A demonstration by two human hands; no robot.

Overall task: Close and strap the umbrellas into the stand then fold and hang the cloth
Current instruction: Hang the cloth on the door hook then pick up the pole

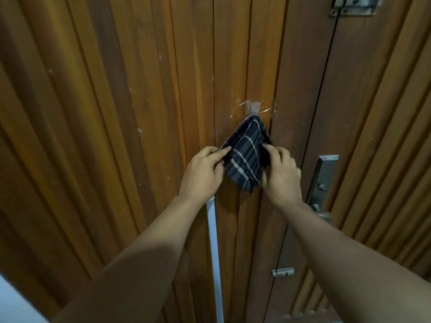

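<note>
A dark folded cloth with pale stripes [246,155] hangs by its top corner from a clear adhesive hook [254,108] on the wooden door [140,113]. My left hand [203,173] pinches the cloth's left edge between thumb and forefinger. My right hand [281,173] holds the cloth's right edge, with its fingers curled onto the fabric. No umbrellas or stand are in view.
A metal lock plate with a lever handle [323,183] sits just right of my right hand. A bolt latch [354,5] is at the top right and a small latch [283,272] lower down. A white vertical strip [213,252] runs down the door below my left wrist.
</note>
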